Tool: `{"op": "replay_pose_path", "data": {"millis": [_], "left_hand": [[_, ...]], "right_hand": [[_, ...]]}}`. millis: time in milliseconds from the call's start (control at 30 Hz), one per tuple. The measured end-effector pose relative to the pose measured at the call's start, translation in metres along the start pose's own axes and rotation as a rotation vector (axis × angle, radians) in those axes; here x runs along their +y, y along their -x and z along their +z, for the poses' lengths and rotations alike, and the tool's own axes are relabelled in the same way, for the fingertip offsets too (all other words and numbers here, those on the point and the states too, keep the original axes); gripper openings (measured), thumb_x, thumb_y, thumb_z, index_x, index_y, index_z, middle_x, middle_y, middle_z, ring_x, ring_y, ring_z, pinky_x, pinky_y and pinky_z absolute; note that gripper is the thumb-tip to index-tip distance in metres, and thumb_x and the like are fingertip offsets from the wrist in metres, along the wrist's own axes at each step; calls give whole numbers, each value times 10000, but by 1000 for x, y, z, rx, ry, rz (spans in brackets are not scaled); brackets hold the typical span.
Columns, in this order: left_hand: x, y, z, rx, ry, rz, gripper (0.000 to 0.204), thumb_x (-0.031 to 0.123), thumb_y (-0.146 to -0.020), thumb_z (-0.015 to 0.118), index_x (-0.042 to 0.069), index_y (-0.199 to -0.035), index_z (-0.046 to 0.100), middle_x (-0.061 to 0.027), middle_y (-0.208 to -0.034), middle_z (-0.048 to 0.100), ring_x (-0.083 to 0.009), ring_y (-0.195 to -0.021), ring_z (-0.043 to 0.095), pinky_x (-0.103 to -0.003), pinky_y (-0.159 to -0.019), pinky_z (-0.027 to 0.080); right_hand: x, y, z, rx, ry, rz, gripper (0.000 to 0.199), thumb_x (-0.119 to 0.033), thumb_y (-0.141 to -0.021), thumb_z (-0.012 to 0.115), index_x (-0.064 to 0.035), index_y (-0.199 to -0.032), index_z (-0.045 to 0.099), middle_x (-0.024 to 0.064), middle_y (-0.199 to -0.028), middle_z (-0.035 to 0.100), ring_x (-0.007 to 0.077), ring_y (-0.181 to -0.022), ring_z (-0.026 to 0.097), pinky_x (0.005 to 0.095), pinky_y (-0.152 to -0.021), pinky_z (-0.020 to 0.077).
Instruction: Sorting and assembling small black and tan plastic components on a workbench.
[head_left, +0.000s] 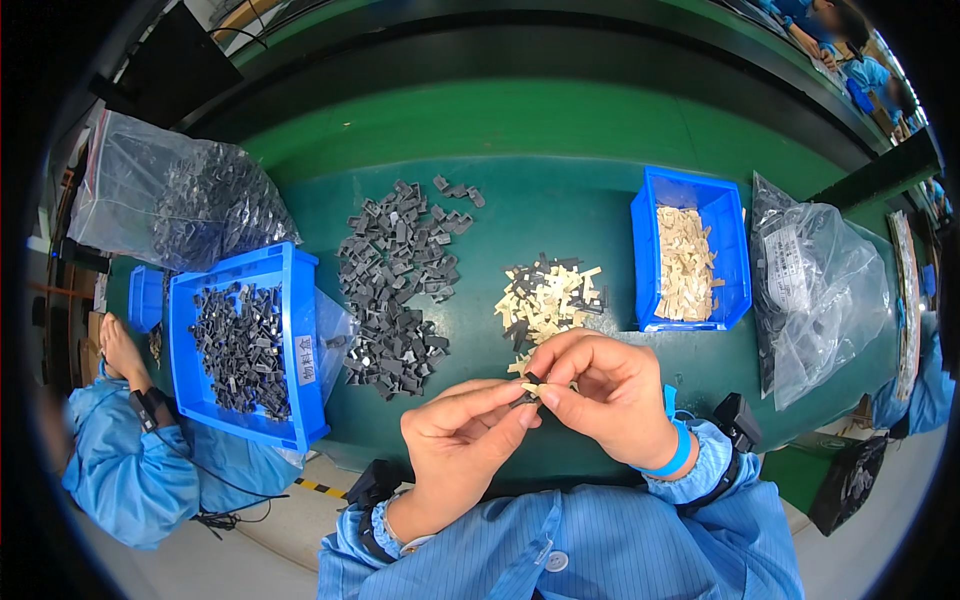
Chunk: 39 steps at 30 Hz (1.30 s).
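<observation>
My L hand point(455, 435) slants up from lower L, R hand point(608, 395) curls in from the R; thumbs + index tips nearly meet, both pinching the cream pc point(534, 389) w/ dark bits point(524, 400), just my side of the mixed pile point(545, 300).

A white-buttoned, pinstriped blue smock point(630, 535) is worn with black forearm straps point(370, 536) and a bright blue wristband point(682, 452).

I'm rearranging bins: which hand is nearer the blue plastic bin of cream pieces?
Right. In the picture, the right hand is below and left of that blue plastic bin; the left hand is lower, farther left.
</observation>
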<state>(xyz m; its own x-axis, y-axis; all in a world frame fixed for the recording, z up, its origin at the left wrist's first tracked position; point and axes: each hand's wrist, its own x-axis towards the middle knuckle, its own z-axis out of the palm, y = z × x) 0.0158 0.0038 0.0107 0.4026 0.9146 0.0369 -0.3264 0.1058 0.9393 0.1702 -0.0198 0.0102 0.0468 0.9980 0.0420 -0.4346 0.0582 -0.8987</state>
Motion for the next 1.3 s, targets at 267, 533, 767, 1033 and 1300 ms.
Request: {"op": "replay_pose_path", "data": {"millis": [267, 533, 767, 1033, 1300], "left_hand": [[0, 0, 2, 18, 39, -39, 239, -105, -766, 596, -38, -994, 614, -172, -951, 617, -178, -792, 625, -261, -703, 515], [-3, -4, 10, 155, 227, -111, 165, -86, -776, 590, -63, -938, 612, -134, -858, 636, -154, -737, 615, -248, -676, 500], [0, -7, 10, 179, 240, -50, 161, -70, -771, 603, -72, -932, 607, -116, -823, 637, -136, -707, 603, -235, -647, 488], [7, -7, 12, 230, 316, -63, 157, -69, -770, 601, -63, -927, 600, -105, -797, 634, -145, -694, 607, -255, -649, 495], [17, -9, 7, 185, 298, -111, 173, -56, -782, 601, -55, -955, 593, -117, -816, 638, -169, -716, 619, -281, -703, 509]], "right_hand": [[4, 0, 0, 30, 153, -108, 93, 67, -720, 632, 8, -759, 571, 115, -929, 576, 147, -836, 564, 261, -676, 475], [5, -2, 1, 70, 474, -297, 122, 9, -689, 668, -19, -778, 589, 101, -858, 610, 183, -760, 607, 268, -643, 482], [-10, -2, 4, 57, 741, -415, 149, 18, -701, 648, -8, -844, 617, 114, -793, 615, 204, -645, 616, 279, -526, 486], [-32, 0, 0, -12, 941, -384, 197, -1, -704, 662, 4, -898, 624, 108, -748, 628, 202, -629, 624, 269, -532, 491], [-77, 2, -64, 595, 1633, -347, 37, 19, -744, 605, -2, -774, 597, 100, -674, 576, 246, -634, 555, 328, -613, 439]]}}
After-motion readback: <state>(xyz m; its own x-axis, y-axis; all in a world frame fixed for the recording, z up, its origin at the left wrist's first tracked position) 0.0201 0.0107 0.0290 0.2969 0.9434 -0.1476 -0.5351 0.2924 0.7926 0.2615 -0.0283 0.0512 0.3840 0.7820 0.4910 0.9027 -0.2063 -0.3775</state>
